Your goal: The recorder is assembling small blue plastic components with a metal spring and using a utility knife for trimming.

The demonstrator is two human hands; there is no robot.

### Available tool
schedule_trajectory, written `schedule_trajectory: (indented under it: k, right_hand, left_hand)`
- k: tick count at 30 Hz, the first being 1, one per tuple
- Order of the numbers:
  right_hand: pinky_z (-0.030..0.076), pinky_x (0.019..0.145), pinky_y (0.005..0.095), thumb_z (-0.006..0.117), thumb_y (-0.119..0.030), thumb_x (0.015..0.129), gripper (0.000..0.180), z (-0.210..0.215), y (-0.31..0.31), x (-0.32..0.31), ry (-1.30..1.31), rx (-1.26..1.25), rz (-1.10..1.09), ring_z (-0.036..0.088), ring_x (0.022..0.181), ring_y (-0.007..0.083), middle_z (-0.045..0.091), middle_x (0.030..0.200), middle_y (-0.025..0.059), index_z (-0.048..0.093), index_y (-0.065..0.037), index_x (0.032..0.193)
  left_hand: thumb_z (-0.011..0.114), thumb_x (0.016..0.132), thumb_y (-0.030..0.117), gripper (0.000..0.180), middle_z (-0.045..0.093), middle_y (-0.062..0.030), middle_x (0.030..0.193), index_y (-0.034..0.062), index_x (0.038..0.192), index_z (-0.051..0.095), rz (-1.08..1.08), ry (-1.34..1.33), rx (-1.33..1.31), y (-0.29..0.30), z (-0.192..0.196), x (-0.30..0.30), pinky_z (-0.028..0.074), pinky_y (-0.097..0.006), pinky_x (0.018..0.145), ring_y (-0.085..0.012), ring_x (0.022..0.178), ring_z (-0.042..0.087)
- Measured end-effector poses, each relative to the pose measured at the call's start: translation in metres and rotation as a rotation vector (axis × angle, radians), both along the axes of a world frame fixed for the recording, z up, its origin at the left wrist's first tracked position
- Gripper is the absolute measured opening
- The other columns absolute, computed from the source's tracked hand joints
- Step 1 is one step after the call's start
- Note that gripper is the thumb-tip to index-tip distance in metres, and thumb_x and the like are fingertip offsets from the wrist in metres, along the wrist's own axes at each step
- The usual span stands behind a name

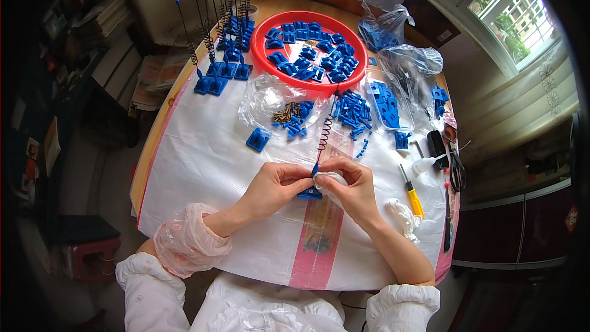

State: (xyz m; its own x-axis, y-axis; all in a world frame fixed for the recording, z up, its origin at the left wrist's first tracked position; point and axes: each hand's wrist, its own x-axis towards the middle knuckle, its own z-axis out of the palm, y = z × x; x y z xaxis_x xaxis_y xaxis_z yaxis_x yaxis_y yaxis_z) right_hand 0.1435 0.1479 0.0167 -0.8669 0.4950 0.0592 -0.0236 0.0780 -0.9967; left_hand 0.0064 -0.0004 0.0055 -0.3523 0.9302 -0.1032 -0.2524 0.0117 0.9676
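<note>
White sleeves: lower edge, nearest.
Left hand: pinching the blue spring stand, apparently to steady it.
Right hand: holding white cloth at its stem, perhaps padding the grip.
Stand's position: between both hands, over the desk.

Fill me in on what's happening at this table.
A person is working on a blue piece with a spring rising from it. The left hand pinches its stem; the right hand holds a white cloth up to it. Similar sprung pieces stand at the far left, a red basin holds more blue parts, and a yellow-handled screwdriver lies at the right.
</note>
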Motion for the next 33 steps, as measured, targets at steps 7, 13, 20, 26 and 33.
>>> schedule_trajectory:
  k: [7,13,20,26,33]
  right_hand:
    - [0.050,0.080,0.0255,0.076,-0.002,0.081,0.010,0.0001,0.0013,0.0021,-0.052,-0.083,0.010,0.064,0.089,0.0128,0.071,0.093,0.0083,0.075,0.003,0.090]
    - [0.050,0.079,0.0257,0.075,-0.002,0.080,0.011,0.0010,0.0028,0.0023,-0.080,-0.136,0.005,0.064,0.087,0.0119,0.071,0.092,0.0074,0.075,0.002,0.089]
    - [0.049,0.078,0.0252,0.076,-0.004,0.080,0.010,0.0037,0.0019,0.0022,-0.093,-0.177,0.001,0.063,0.086,0.0108,0.071,0.091,0.0065,0.076,0.002,0.089]
    - [0.049,0.077,0.0247,0.076,-0.002,0.081,0.009,0.0001,-0.0006,0.0019,-0.064,-0.127,-0.003,0.063,0.085,0.0113,0.070,0.090,0.0070,0.075,0.002,0.088]
    - [0.048,0.077,0.0243,0.075,-0.001,0.081,0.007,-0.0009,-0.0004,0.0020,-0.065,-0.193,-0.006,0.062,0.085,0.0106,0.070,0.090,0.0059,0.075,0.002,0.087]
  left_hand:
    - [0.065,0.094,0.003,0.023,0.072,-0.0107,0.105,-0.0040,0.115,0.070,-0.009,0.048,0.001,-0.0007,0.0017,0.0021,0.055,-0.026,0.088,-0.0135,0.097,0.068]
    - [0.064,0.094,0.004,0.023,0.073,-0.0105,0.105,-0.0039,0.115,0.070,-0.017,0.029,-0.009,-0.0002,0.0000,0.0017,0.055,-0.026,0.088,-0.0132,0.097,0.068]
    - [0.065,0.094,0.004,0.023,0.073,-0.0106,0.104,-0.0042,0.114,0.070,-0.008,0.016,-0.034,-0.0002,0.0019,0.0002,0.055,-0.025,0.087,-0.0133,0.096,0.068]
    - [0.065,0.093,0.005,0.022,0.073,-0.0105,0.102,-0.0040,0.113,0.071,0.009,0.050,-0.024,-0.0001,0.0015,0.0023,0.055,-0.025,0.086,-0.0132,0.095,0.068]
    - [0.066,0.093,0.005,0.022,0.073,-0.0104,0.102,-0.0036,0.113,0.071,0.001,0.049,-0.035,-0.0008,0.0004,0.0010,0.055,-0.025,0.085,-0.0127,0.094,0.068]
